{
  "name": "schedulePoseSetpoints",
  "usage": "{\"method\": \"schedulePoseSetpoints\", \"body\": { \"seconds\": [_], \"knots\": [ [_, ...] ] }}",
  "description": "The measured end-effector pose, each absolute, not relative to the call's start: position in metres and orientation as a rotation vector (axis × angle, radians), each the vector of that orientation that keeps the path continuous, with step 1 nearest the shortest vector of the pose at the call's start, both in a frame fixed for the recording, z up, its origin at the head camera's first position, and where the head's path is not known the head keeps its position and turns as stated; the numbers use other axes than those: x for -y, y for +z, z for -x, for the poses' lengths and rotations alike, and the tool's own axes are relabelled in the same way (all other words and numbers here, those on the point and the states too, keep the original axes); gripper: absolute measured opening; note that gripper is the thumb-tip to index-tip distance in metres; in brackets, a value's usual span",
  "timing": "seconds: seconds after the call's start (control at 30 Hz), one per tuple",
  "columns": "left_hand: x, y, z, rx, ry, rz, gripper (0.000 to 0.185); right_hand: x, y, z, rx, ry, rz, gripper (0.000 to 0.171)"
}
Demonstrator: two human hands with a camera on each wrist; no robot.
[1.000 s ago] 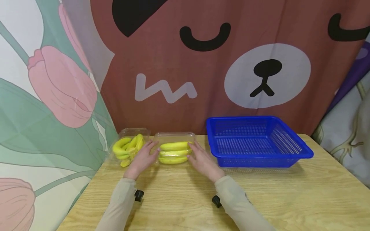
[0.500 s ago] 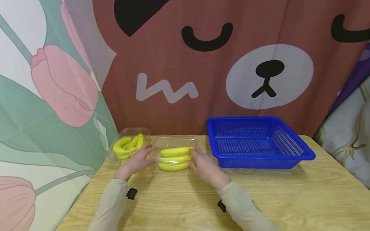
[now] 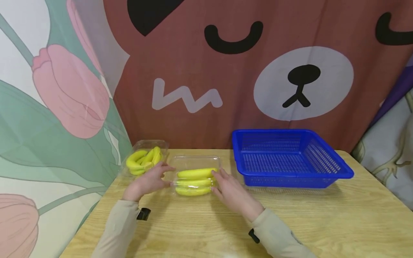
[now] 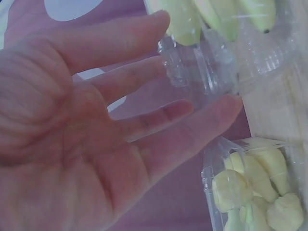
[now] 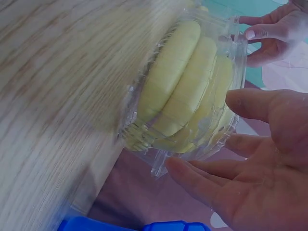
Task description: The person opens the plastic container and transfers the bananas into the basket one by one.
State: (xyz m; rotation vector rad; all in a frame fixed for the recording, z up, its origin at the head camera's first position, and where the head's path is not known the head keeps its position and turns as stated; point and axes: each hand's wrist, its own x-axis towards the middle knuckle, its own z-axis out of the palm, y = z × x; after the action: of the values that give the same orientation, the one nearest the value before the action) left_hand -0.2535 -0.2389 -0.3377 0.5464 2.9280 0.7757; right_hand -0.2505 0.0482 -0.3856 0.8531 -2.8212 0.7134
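Lying between both hands' straight, spread fingers (image 3: 161, 168), the banana box (image 3: 193, 176) touches them.

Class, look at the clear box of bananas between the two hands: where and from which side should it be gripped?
Grip the clear box of bananas by its two short ends, left hand and right hand coming from either side; it lies flat, long side across, rim exposed.

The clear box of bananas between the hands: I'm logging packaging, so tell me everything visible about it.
The clear box is a thin, crinkly transparent plastic clamshell, apparently closed, lying flat on the wooden table. Inside, three yellow bananas lie side by side. The left hand touches its left end and the right hand its right end, fingers fairly straight.
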Motion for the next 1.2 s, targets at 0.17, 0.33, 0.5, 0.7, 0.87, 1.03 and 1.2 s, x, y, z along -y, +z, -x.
{"method": "schedulePoseSetpoints", "body": {
  "seconds": [0.17,0.33,0.5,0.7,0.87,1.03,1.2],
  "knots": [
    [0.240,-0.336,0.253,-2.890,0.839,-0.505,0.049,-0.049,-0.385,0.247,2.807,0.694,-0.862,0.057],
    [0.246,-0.342,0.257,-2.872,0.910,-0.544,0.049,-0.048,-0.385,0.248,2.797,0.701,-0.857,0.057],
    [0.257,-0.358,0.264,-2.759,1.075,-0.634,0.052,-0.048,-0.385,0.247,2.784,0.709,-0.828,0.056],
    [0.259,-0.371,0.271,-2.673,1.176,-0.617,0.071,-0.044,-0.386,0.248,2.736,0.675,-0.835,0.060],
    [0.257,-0.374,0.272,-2.672,1.189,-0.577,0.073,-0.041,-0.388,0.250,2.736,0.659,-0.839,0.065],
    [0.257,-0.373,0.271,-2.685,1.169,-0.574,0.070,-0.038,-0.388,0.253,2.696,0.660,-0.840,0.064],
    [0.255,-0.373,0.271,-2.696,1.153,-0.562,0.067,-0.037,-0.388,0.254,2.675,0.635,-0.865,0.068]
  ]
}}
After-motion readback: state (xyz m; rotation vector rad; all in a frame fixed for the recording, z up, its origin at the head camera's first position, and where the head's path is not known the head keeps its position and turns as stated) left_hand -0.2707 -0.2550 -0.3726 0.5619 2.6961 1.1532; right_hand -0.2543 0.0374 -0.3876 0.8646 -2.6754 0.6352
